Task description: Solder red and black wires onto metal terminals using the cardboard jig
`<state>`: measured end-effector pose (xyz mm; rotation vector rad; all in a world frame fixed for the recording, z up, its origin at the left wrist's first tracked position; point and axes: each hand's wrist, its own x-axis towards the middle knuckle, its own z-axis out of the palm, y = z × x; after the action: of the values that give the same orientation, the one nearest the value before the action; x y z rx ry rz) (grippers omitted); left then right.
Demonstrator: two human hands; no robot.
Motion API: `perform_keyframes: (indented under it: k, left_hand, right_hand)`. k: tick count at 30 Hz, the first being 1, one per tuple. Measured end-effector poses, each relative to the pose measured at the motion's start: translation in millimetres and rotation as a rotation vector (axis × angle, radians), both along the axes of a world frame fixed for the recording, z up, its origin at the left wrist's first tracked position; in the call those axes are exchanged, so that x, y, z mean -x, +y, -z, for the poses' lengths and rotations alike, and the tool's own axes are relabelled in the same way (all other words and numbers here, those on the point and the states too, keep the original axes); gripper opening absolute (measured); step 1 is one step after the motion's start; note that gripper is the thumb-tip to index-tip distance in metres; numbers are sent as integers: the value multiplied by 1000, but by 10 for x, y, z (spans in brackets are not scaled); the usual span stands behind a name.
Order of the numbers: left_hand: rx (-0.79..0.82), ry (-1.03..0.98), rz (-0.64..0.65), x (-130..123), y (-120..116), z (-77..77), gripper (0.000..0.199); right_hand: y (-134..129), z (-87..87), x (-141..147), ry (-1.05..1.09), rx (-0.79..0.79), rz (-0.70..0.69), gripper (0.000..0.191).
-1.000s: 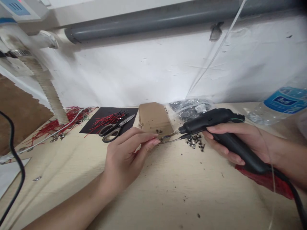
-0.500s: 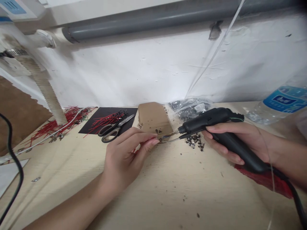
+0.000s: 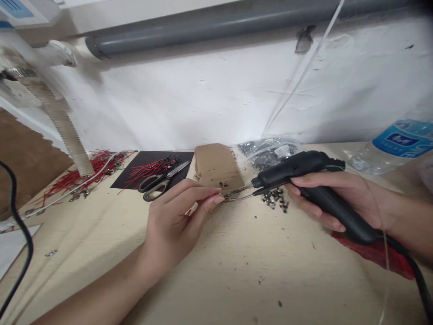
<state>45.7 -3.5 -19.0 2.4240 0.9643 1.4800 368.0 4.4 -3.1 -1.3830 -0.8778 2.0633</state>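
- Our left hand [image 3: 169, 225] pinches a red wire [image 3: 191, 210] near the cardboard [image 3: 216, 162]; the joint we cannot see clearly.
- Our right hand [image 3: 361, 194] is closed around the iron [image 3: 341, 214]. If its tip [image 3: 241, 197] is hot, a small slip could burn our left thumb.
- If our pinch shakes, the wire may shift.

Stretches out as a pale, wood-grained desk [image 3: 203, 289], flecked with dark specks [image 3: 279, 303]. Carries, along the back, tangled thin red wires [image 3: 67, 178], a flat black sheet [image 3: 123, 174], black-handled metal scissors [image 3: 154, 188] overlapping its edge, a tan cardboard block [image 3: 214, 160] and a clear plastic bag [image 3: 267, 151]. Holds loose black-and-silver parts [image 3: 275, 198] right of the block.
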Motion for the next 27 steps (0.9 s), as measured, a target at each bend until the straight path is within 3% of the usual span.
perform_keyframes:
  k: [27]
  left_hand:
    - [7,13,9,5,-12,3,12]
  right_hand:
    - [-37,-83,59,-2,-24,3,35]
